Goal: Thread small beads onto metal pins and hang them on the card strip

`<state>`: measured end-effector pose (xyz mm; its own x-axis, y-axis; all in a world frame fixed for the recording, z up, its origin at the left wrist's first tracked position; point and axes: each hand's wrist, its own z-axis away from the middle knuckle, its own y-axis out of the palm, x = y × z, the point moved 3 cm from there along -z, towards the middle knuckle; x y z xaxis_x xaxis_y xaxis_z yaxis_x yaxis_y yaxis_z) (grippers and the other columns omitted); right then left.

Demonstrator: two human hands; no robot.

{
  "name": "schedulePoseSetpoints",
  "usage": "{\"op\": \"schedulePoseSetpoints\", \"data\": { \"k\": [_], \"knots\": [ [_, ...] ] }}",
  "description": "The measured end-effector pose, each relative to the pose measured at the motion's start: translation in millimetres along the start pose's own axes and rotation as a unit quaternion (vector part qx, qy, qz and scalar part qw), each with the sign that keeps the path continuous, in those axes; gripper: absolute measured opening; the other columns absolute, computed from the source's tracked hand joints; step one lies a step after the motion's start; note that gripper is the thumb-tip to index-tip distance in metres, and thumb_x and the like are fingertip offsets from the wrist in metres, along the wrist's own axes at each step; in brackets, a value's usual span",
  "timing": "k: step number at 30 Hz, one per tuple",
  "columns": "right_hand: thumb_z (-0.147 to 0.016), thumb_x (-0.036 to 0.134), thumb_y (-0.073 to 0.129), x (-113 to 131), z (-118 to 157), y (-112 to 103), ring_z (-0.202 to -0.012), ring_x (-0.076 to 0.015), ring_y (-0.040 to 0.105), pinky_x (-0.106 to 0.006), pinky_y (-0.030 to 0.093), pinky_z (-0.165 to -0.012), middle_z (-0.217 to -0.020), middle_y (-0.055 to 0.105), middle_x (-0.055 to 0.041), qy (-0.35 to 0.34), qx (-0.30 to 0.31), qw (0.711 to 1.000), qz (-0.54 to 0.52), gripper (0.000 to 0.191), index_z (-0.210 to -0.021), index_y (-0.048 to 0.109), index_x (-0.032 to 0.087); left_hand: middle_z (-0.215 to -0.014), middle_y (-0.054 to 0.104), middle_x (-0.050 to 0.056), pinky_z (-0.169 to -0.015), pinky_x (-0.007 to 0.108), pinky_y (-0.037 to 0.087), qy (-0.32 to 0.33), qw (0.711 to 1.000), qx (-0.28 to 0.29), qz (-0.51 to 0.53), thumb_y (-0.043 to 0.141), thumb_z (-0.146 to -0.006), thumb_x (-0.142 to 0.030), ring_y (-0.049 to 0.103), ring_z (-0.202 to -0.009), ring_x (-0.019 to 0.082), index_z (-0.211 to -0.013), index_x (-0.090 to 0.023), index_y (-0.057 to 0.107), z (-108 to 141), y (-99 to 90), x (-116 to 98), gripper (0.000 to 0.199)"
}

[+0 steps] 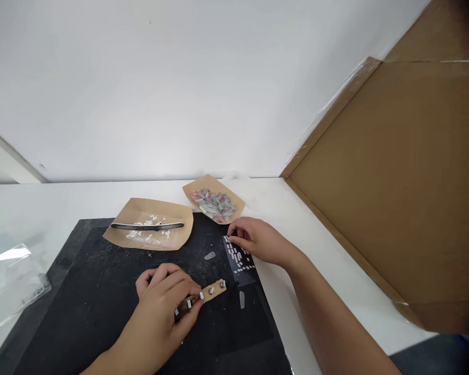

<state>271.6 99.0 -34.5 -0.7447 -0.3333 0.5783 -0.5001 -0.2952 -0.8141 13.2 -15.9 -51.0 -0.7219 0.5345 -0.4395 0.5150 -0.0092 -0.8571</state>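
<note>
My left hand (170,302) grips a narrow tan strip (214,291) low over the black mat, thumb and fingers closed round its left part. Small white tabs stand in a row along the strip, some on little round stubs. Up and to the right, my right hand (258,239) is pinched at the top edge of a dark sheet (242,278) covered with small white pieces. Whatever lies between its fingertips is too small to make out. Two clear, nail-shaped pieces, one left of the sheet (210,255) and one below it (242,299), rest on the mat.
On the black mat (86,291), a cardboard tray (133,208) holds white bits and a long dark, white-edged strip. Behind it, another tray (207,181) contains pink and greenish translucent pieces. Clear plastic packaging (15,286) lies left; a large cardboard panel (394,182) stands right.
</note>
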Motion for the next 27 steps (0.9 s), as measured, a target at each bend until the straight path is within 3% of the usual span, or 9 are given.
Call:
{"op": "schedulePoseSetpoints", "data": {
  "k": [8,14,27],
  "knots": [
    [-0.094,0.030,0.071,-0.6,-5.1,7.2,-0.075,-0.0166,0.060,-0.027,0.040,-0.065,-0.082,0.066,0.0004,-0.004,0.006,1.000,-0.002,0.008,-0.101,0.074,0.027,-0.103,0.076,-0.005,-0.092,0.044,0.025,-0.008,1.000,0.013,0.010,0.061,-0.097,-0.019,0.062,-0.104,0.021,-0.104,-0.031,0.067,-0.2,-1.2,-2.1,0.015],
    [-0.094,0.027,0.070,-1.6,-6.3,9.8,-0.076,-0.0162,0.061,-0.027,0.042,-0.067,-0.085,0.067,0.0003,-0.004,0.002,1.000,-0.016,0.004,-0.094,0.074,0.025,-0.103,0.076,-0.004,-0.092,0.044,0.025,-0.009,1.000,0.012,0.014,0.061,-0.097,-0.020,0.062,-0.104,0.022,-0.103,-0.031,0.067,0.3,-0.3,-1.6,0.014],
    [-0.099,0.032,0.063,3.6,-2.5,8.4,-0.077,-0.0176,0.062,-0.029,0.045,-0.067,-0.089,0.070,-0.0029,-0.014,-0.006,1.000,-0.003,0.013,-0.093,0.068,0.022,-0.101,0.075,-0.004,-0.093,0.045,0.024,-0.020,0.999,0.028,0.027,0.061,-0.097,-0.022,0.061,-0.106,0.023,-0.101,-0.031,0.068,-1.0,-2.8,-2.0,0.012]
  ]
}}
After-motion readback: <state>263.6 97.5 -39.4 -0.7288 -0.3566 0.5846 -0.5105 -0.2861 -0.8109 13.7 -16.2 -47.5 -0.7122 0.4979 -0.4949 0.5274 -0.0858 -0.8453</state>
